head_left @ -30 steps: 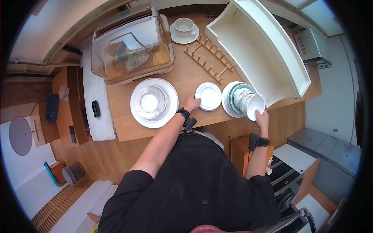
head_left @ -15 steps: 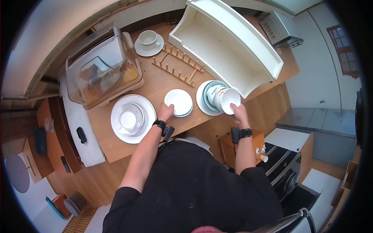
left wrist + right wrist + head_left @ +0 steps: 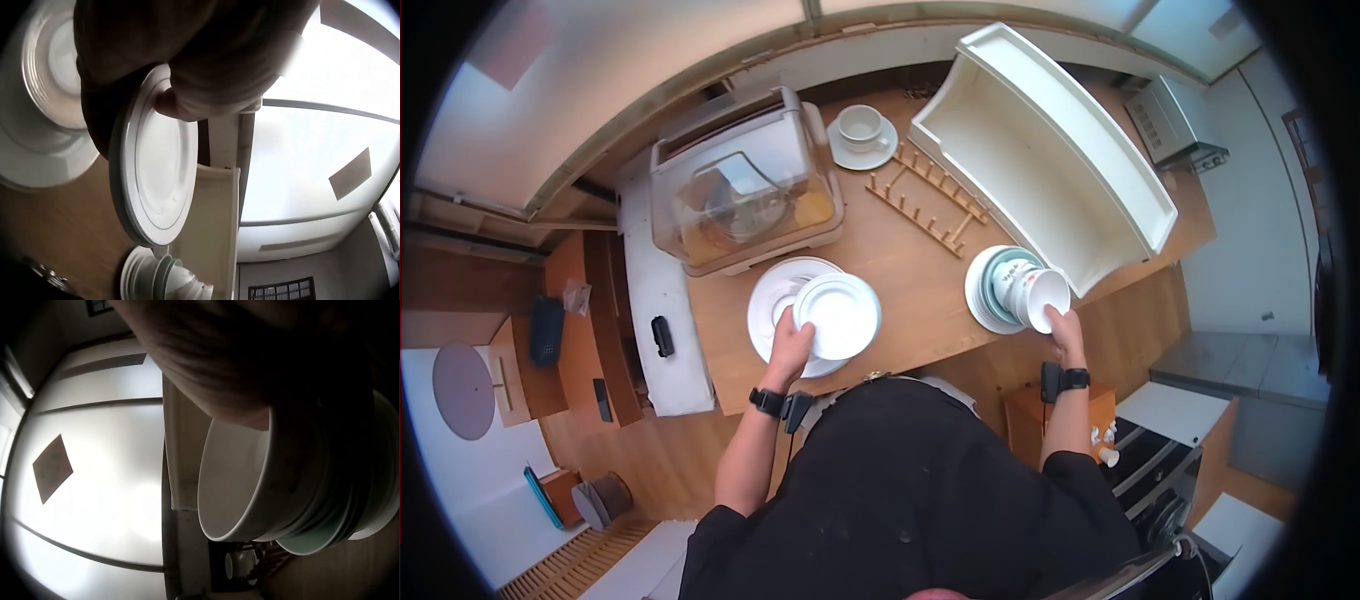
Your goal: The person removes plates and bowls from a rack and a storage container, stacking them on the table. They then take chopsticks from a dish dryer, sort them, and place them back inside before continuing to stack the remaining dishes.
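Note:
In the head view my left hand (image 3: 792, 345) pinches a small stack of white plates (image 3: 838, 316) at its near-left edge, thumb on top. The stack overlaps a large white plate (image 3: 762, 305) in this view and hides most of the glass bowl on it. Seen from the left wrist, the held plates (image 3: 164, 172) stand steeply tilted. My right hand (image 3: 1066, 338) grips the rim of the outermost white bowl (image 3: 1052, 297), thumb inside. That bowl lies tipped toward me in a nested stack with teal bowls (image 3: 998, 282), over a white plate (image 3: 976, 290).
A wooden peg rack (image 3: 915, 222) lies mid-table, in front of a large cream tray-like bin (image 3: 1040, 150). Behind stand a cup (image 3: 860, 124) on a saucer (image 3: 880, 155) and a clear-lidded dish box (image 3: 745, 190). The table's front edge (image 3: 920, 362) runs close to my body.
My left hand has lifted the small plates off the table and carried them left over the large plate. My right hand keeps its grip on the outer bowl. The head view has shifted.

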`<act>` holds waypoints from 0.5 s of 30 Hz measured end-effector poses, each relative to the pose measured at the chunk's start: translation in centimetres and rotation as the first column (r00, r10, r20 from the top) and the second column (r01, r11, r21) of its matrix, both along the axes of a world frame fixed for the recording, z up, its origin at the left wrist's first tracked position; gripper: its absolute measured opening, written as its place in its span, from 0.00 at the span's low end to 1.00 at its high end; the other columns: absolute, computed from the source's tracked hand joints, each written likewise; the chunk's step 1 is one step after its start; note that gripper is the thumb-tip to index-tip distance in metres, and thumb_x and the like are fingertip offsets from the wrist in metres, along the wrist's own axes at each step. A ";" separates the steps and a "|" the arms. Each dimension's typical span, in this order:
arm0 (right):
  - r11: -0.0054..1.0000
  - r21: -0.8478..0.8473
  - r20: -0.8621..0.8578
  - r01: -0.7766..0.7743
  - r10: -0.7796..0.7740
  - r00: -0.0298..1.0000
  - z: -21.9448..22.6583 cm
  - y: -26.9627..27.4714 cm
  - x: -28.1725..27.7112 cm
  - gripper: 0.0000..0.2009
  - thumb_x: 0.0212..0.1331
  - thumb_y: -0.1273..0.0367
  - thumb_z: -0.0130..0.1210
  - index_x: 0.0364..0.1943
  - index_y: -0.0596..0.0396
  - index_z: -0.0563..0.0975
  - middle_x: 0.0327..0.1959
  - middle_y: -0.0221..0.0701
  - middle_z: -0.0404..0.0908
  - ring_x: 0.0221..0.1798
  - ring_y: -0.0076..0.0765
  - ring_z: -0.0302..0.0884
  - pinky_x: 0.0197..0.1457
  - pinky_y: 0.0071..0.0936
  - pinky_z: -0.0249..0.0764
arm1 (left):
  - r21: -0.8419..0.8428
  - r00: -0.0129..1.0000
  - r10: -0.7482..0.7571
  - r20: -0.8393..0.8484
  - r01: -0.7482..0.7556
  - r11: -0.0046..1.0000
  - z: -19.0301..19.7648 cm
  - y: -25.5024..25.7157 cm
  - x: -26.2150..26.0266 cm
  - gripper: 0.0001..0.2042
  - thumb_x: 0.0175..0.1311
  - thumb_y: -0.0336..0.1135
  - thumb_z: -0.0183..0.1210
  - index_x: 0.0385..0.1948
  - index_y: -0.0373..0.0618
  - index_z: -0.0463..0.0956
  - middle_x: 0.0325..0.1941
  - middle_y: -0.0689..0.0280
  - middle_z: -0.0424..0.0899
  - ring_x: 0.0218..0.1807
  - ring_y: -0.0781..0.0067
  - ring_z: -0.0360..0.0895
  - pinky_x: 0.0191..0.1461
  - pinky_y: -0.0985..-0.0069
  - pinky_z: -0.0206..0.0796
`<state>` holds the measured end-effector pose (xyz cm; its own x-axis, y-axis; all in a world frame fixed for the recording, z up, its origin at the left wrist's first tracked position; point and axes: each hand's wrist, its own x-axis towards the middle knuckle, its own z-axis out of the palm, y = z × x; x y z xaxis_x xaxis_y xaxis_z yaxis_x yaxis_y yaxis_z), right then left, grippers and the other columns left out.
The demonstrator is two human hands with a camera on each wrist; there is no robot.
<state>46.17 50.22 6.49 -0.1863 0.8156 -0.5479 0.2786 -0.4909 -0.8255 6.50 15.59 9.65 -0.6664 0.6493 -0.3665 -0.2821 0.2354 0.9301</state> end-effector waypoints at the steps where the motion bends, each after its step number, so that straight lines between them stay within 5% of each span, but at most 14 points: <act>1: 1.000 0.000 0.003 -0.002 0.002 1.000 0.0 0.0 -0.1 0.20 0.62 0.71 0.56 0.56 0.72 0.73 0.48 0.43 0.81 0.45 0.40 0.83 0.42 0.33 0.80 | 0.016 0.998 0.057 -0.027 -0.057 0.998 -0.6 -1.6 -0.8 0.23 0.58 0.21 0.47 0.58 0.31 0.67 0.55 0.56 0.78 0.55 0.68 0.76 0.62 0.74 0.67; 9: 0.998 0.060 0.102 -0.022 0.016 0.995 -0.7 1.0 0.0 0.20 0.58 0.72 0.53 0.54 0.70 0.74 0.45 0.44 0.82 0.41 0.41 0.84 0.33 0.35 0.81 | -0.087 0.957 0.286 0.038 -0.282 0.955 -5.6 -8.8 -4.8 0.21 0.58 0.21 0.47 0.57 0.31 0.67 0.54 0.56 0.79 0.54 0.68 0.77 0.59 0.73 0.69; 15: 0.998 0.065 0.143 -0.012 0.002 0.990 -0.5 0.8 0.1 0.21 0.57 0.70 0.54 0.54 0.69 0.74 0.43 0.44 0.82 0.38 0.43 0.85 0.30 0.35 0.82 | -0.158 0.973 0.222 -0.067 -0.230 0.960 -5.2 -8.3 -5.0 0.19 0.58 0.22 0.49 0.53 0.29 0.70 0.50 0.53 0.81 0.51 0.63 0.80 0.57 0.71 0.70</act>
<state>46.25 50.99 6.03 -0.1160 0.8495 -0.5146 0.3989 -0.4347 -0.8074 1.48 7.28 4.40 -0.8084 0.4131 -0.4193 -0.3016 0.3210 0.8978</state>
